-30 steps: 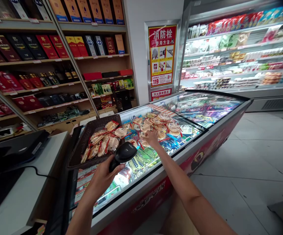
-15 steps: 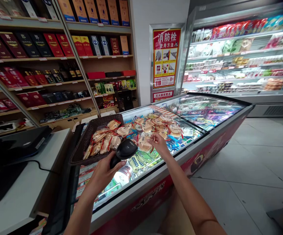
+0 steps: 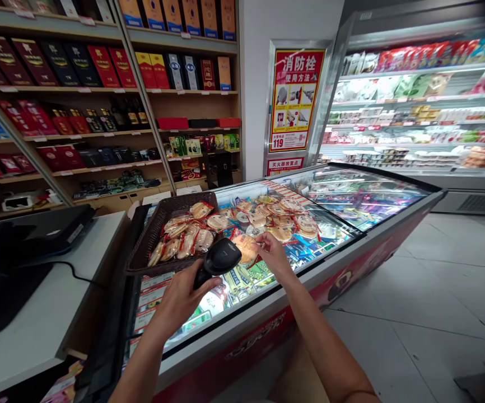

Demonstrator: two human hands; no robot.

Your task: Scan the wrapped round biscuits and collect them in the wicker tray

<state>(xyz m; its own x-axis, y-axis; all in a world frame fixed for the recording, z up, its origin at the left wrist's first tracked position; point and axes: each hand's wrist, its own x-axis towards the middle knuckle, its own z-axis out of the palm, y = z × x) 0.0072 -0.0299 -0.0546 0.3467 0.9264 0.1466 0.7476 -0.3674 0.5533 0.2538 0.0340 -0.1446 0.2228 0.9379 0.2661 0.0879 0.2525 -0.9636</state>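
Observation:
My left hand (image 3: 186,294) is wrapped round the handle of a black barcode scanner (image 3: 222,257). The scanner's head points right, close to a clear-wrapped round flatbread pack (image 3: 246,249). With its fingertips, my right hand (image 3: 273,254) pinches the right edge of that pack, just above the freezer glass. More wrapped flatbread packs (image 3: 282,221) lie spread on the glass behind. To the left, a dark brown woven basket (image 3: 141,253) holds several similar packs. The scanner covers part of the held pack's left side.
The glass-topped chest freezer (image 3: 225,330) runs from front left to back right. A white counter (image 3: 87,274) with a black device and cable stands at left. Shelves of boxes (image 3: 99,67) line the back wall, and a refrigerated display (image 3: 414,106) stands at the right.
The view has shifted slightly, moving the scene right in the picture. The held pack is now nearer the scanner head and looks more brightly lit, orange-tinted.

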